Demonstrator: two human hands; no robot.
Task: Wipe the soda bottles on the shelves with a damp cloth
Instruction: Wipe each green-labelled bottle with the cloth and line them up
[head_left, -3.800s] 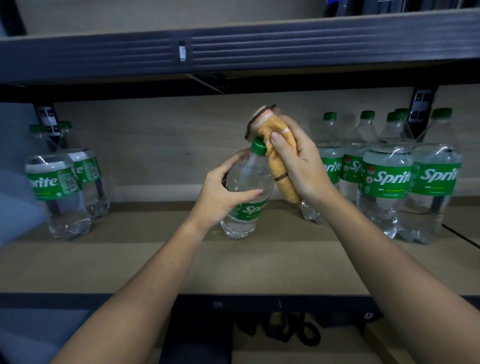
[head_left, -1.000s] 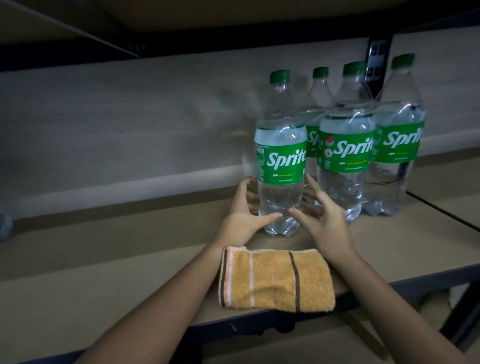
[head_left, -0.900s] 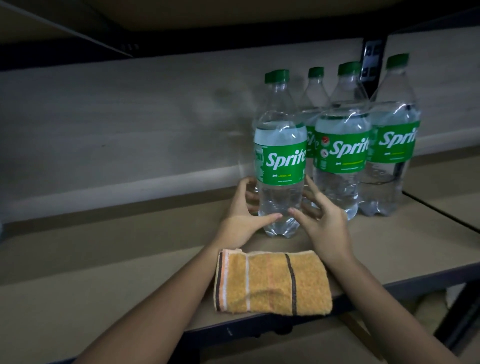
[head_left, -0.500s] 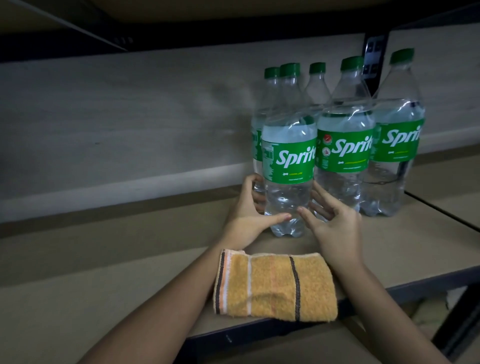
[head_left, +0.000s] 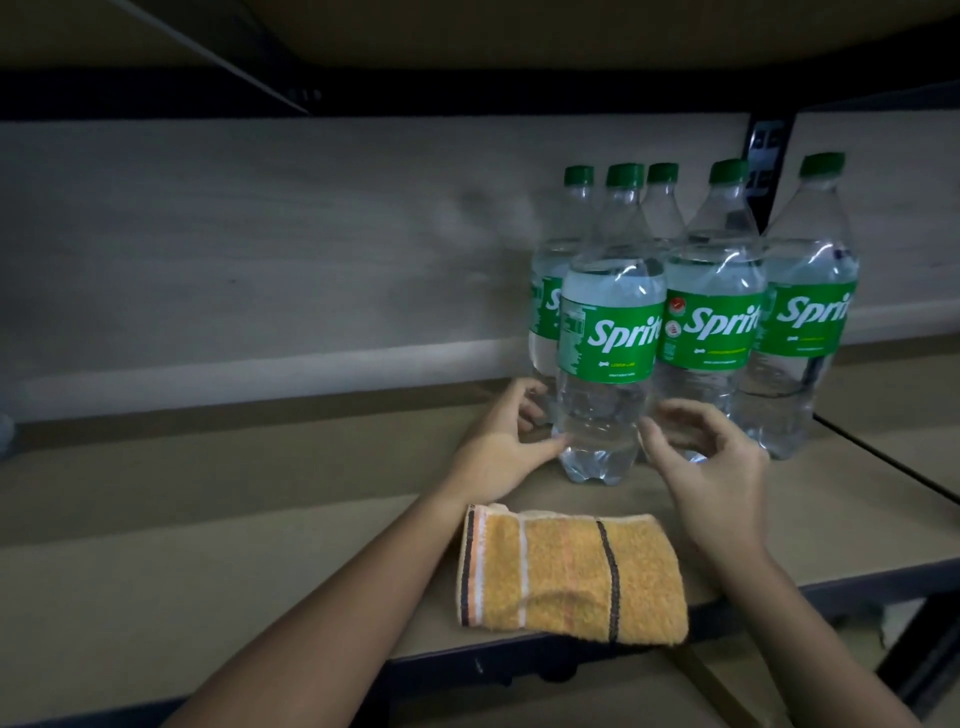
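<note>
Several clear Sprite bottles with green caps and labels stand grouped at the right of the wooden shelf (head_left: 208, 519). The front-left bottle (head_left: 605, 343) stands upright against the group. My left hand (head_left: 506, 447) is curled round its base, thumb on the front and fingers behind. My right hand (head_left: 719, 483) hovers just right of that base with loosely curled fingers that hold nothing, in front of the neighbouring bottle (head_left: 709, 332). The folded orange cloth (head_left: 569, 577) with dark stripes lies on the shelf's front edge between my wrists, untouched.
The shelf's back panel (head_left: 260, 249) runs behind the bottles, and the upper shelf (head_left: 467, 31) hangs low overhead. A dark upright post (head_left: 766, 156) stands behind the rightmost bottles. A seam splits off another shelf board (head_left: 909, 415) at the right.
Earlier I wiped a bottle with the cloth; it now lies on the shelf. Over the last second both hands slid the front bottle right against the group, and my right hand has come off it.
</note>
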